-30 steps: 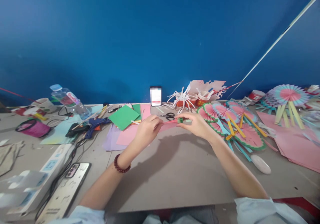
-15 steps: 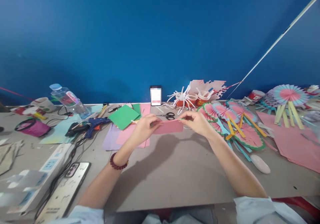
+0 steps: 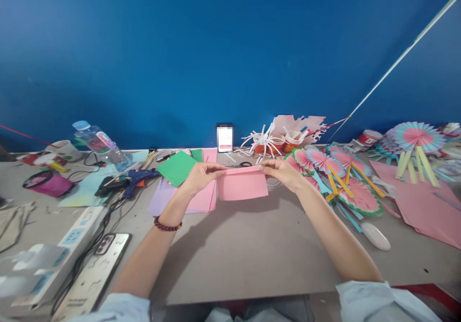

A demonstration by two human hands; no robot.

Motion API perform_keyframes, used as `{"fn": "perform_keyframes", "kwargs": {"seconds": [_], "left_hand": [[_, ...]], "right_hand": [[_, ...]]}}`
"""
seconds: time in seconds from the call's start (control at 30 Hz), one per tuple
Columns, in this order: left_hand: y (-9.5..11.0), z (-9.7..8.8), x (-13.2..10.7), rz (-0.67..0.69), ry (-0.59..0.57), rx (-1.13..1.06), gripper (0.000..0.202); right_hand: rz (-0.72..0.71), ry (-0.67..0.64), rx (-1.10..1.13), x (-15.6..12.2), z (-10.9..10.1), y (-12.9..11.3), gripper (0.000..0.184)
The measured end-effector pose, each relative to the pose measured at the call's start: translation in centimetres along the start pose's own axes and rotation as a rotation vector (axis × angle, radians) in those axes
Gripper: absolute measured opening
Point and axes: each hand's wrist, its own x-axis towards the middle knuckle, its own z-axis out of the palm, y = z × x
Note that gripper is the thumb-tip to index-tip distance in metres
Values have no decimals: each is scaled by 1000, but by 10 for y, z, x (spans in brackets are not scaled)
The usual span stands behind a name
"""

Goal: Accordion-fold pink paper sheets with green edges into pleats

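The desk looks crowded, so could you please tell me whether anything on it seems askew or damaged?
The bottle at left looks tilted, though lens distortion may exaggerate this. Behind the cups, the pale pink paper has a ragged edge, perhaps cut deliberately.

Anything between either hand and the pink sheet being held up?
Nothing visible. The left hand and right hand pinch the pink sheet directly, near opposite ends of its upper edge. The scissors lie beyond the sheet, partly hidden by it, not between it and either hand.
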Motion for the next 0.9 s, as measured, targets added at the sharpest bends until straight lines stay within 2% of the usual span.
{"fn": "perform_keyframes", "kwargs": {"seconds": [0.2, 0.33, 0.43, 0.6, 0.77, 0.9], "left_hand": [[-11, 2, 3, 61, 14, 127, 20], [-32, 9, 10, 25, -30, 183, 18], [-53, 17, 15, 53, -65, 334, 15], [-80, 30, 14, 97, -14, 541, 18], [-81, 39, 7, 152, 38, 659, 18], [-71, 54, 0, 221, -65, 1011, 26]], "right_hand": [[38, 59, 37, 11, 4, 14, 26], [44, 82, -189, 24, 9, 39, 26], [7, 41, -438, 31, 15, 59, 22], [-42, 34, -621, 35, 25, 78, 13], [-177, 71, -835, 34, 32, 82, 15], [-249, 97, -1014, 27, 42, 79, 21]]}}
